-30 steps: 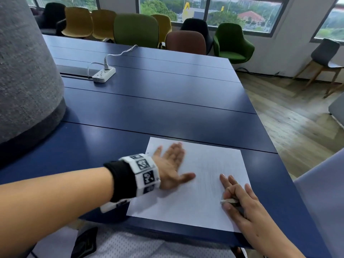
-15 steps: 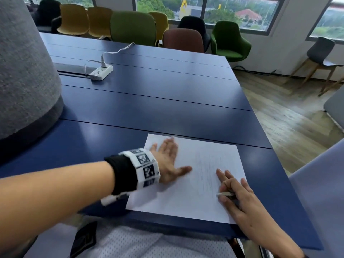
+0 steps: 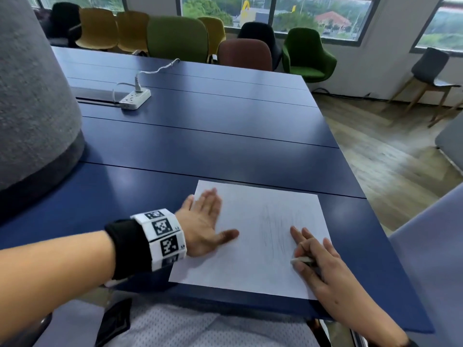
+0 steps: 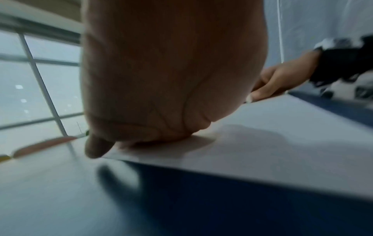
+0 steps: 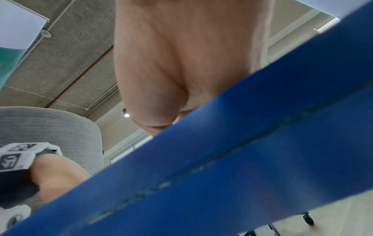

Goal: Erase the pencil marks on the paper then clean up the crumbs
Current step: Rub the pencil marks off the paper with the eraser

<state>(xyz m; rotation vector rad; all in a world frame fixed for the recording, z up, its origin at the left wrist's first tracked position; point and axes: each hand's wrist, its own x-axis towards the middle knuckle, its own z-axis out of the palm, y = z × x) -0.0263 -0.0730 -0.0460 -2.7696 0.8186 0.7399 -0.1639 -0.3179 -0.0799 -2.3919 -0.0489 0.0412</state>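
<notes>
Currently, a white sheet of paper [image 3: 250, 246] is seen lying flat near the front edge of a dark blue table [image 3: 200, 146]. The left hand [image 3: 203, 221] is laid palm-down on the sheet's left part, fingers straight and close together, thumb spread out toward the middle. The right hand [image 3: 313, 256] is set on the sheet's right side; a small pale object, taken to be the eraser [image 3: 302, 259], is pinched between thumb and curled fingers, while two fingers are stretched forward onto the paper. Faint grey pencil marks [image 3: 278, 229] are visible in the centre, between the two hands. No crumbs can be made out.

Erasing is judged to be barely begun. For good work, the sheet should be kept pinned firmly by the flat left palm, close to the marks, so that it is not creased. Short strokes are best made away from the holding hand, with light pressure, so the thin paper is not torn.

A white power strip [image 3: 135, 97] lies far back on the table.
</notes>
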